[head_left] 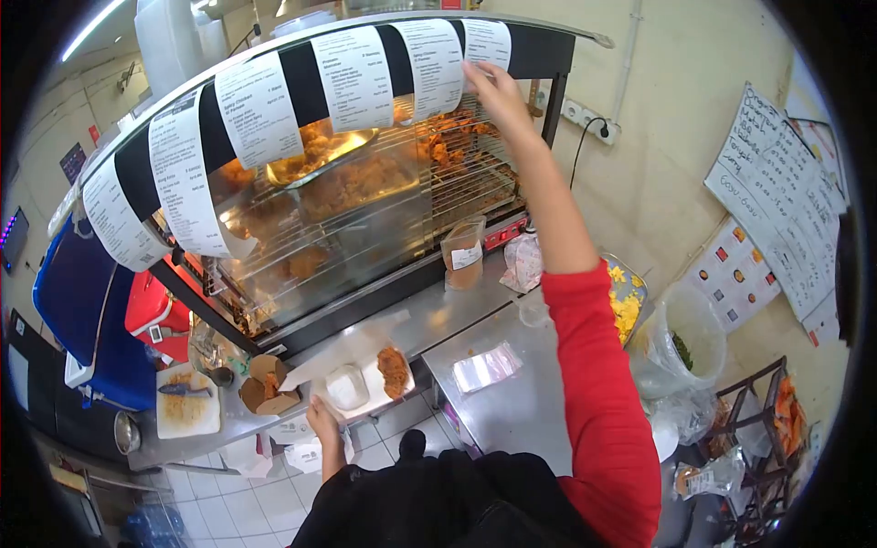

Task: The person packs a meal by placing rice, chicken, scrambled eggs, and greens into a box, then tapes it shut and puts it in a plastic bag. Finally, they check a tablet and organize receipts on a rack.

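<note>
My left hand [326, 429] is closed on the near left edge of an open takeaway box [372, 408]. In the box lie a white mound of rice [346, 387] and a piece of fried chicken [393, 373]; its pale lid [340, 356] is folded back. My right hand [496, 96] reaches up to the top edge of the glass food warmer [361, 242]. Its fingertips are pinched at the right edge of a printed order receipt [433, 68], next to another receipt [487, 41]. Trays of fried chicken [361, 187] show behind the glass.
More receipts [258, 110] hang along the warmer's top. A cutting board with a knife [188, 402] and a brown food box [269, 385] stand left. To the right are a plastic packet [487, 367], a pouch [464, 254], a yellow food tray [627, 306] and a clear tub [681, 342].
</note>
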`<action>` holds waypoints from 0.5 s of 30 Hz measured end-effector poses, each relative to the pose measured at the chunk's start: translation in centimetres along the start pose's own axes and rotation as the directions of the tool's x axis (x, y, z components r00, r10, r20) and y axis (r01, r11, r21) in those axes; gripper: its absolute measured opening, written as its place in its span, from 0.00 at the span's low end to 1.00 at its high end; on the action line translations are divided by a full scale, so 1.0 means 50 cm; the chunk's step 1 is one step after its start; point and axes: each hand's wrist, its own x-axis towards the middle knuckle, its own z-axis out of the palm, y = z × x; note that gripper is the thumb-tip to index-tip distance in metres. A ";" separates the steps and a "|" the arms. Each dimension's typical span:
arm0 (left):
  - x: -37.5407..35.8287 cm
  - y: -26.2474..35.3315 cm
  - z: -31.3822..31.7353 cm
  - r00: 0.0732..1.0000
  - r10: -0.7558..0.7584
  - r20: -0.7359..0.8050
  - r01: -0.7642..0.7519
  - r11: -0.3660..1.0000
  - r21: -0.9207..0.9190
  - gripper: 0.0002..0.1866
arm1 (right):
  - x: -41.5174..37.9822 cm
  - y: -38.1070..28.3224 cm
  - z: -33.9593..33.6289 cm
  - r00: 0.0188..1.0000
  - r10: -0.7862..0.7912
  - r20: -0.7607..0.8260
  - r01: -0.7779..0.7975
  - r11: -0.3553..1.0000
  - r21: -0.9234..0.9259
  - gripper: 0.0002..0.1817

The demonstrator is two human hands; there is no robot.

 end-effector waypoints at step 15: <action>-0.095 0.200 0.207 0.777 0.054 0.627 -0.033 0.998 -0.045 0.24 | -0.636 0.141 -0.300 0.789 -0.088 -0.608 -0.147 0.934 -0.325 0.06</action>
